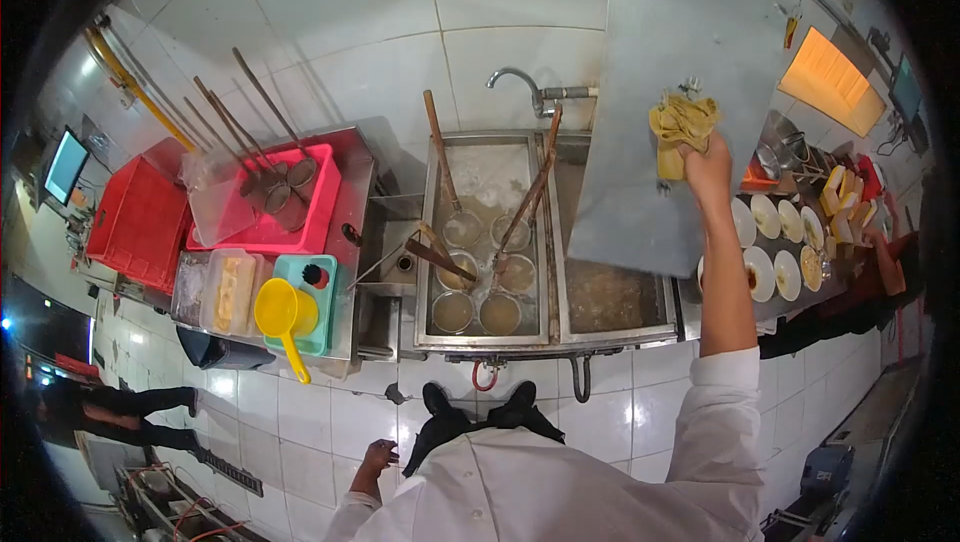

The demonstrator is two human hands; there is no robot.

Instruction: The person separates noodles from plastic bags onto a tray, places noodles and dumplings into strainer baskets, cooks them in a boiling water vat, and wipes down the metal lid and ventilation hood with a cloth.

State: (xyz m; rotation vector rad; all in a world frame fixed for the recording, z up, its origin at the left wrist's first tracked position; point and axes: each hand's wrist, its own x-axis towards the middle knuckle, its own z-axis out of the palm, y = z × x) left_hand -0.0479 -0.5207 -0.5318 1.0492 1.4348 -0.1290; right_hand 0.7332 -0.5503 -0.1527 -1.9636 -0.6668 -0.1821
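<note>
My right hand (708, 164) grips a crumpled yellow cloth (684, 124) against a large flat metal sheet (640, 72). Metal fittings show above and below the cloth; whatever lies under it is hidden. The sheet stands tilted over the right-hand vat (615, 300), hiding its rear part, while cloudy liquid shows at the front. Left of it, a vat (545, 327) of foamy, cloudy water holds several round strainer baskets (453, 312), some with wooden handles (530, 192). Down at my side hangs my left hand (380, 454), its fingers loosely bent and apart, with nothing visible in it.
A tap (515, 74) juts out behind the vats. To the left are a pink tub (322, 212) with long-handled strainers, a red crate (140, 222) and a yellow dipper (285, 312) on a teal tray (325, 327). Several plates (788, 272) and another person (850, 292) are at right.
</note>
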